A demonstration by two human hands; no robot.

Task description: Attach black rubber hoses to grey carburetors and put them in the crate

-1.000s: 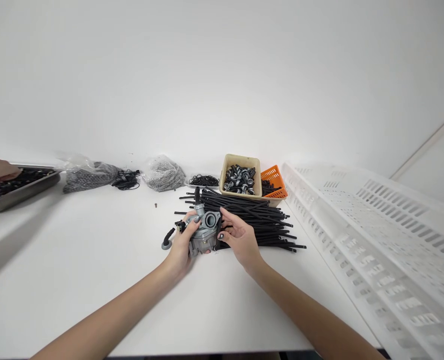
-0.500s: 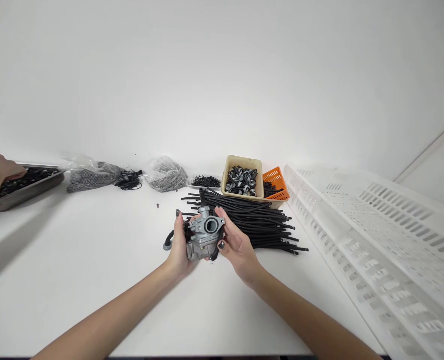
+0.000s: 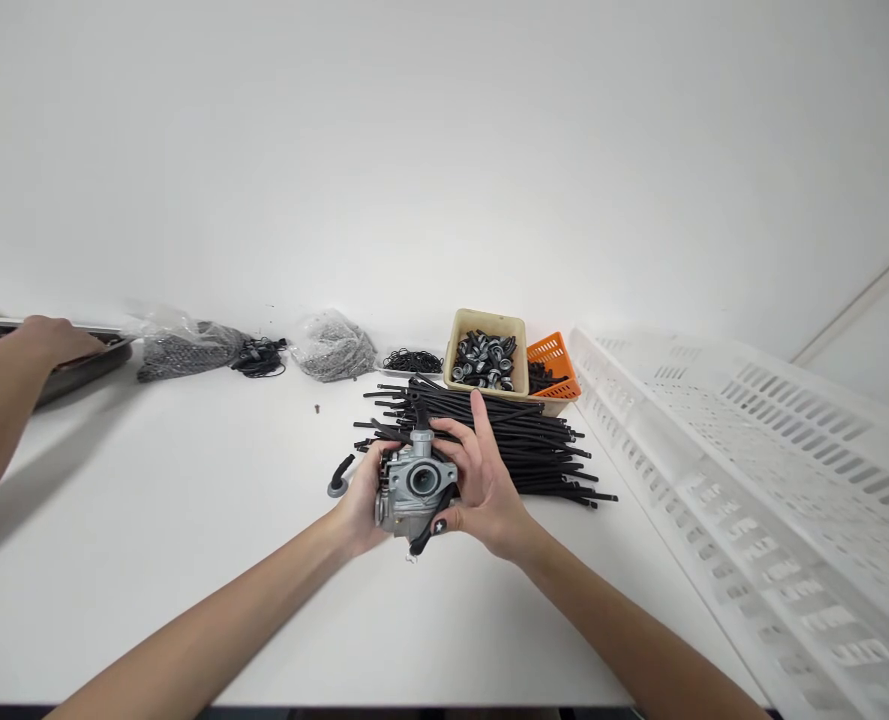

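Between my two hands is a grey metal carburetor (image 3: 419, 482), its round bore facing me and a black rubber cap on its upper end. My left hand (image 3: 364, 505) is closed on its left side, with the fingers mostly hidden behind it. My right hand (image 3: 485, 495) grips the right side, the thumb on a black hose (image 3: 423, 538) at the lower right and the index finger raised. A loose black elbow piece with a grey ring (image 3: 341, 476) rests on the table just left of my left hand. Behind the carburetor lies a pile of black hoses (image 3: 519, 440).
A cream bin (image 3: 523, 360) of capped parts and an orange basket (image 3: 556, 350) stand at the back. Along the wall are clear bags (image 3: 335, 345), black rings (image 3: 412, 361) and a metal tray (image 3: 106, 362), with another person's hand (image 3: 54, 342) in it. A white crate (image 3: 684, 470) stands right.
The carburetor has turned a little in my hands and its bore faces me more squarely. My right index finger has lifted. The other person's hand has moved right over the tray.
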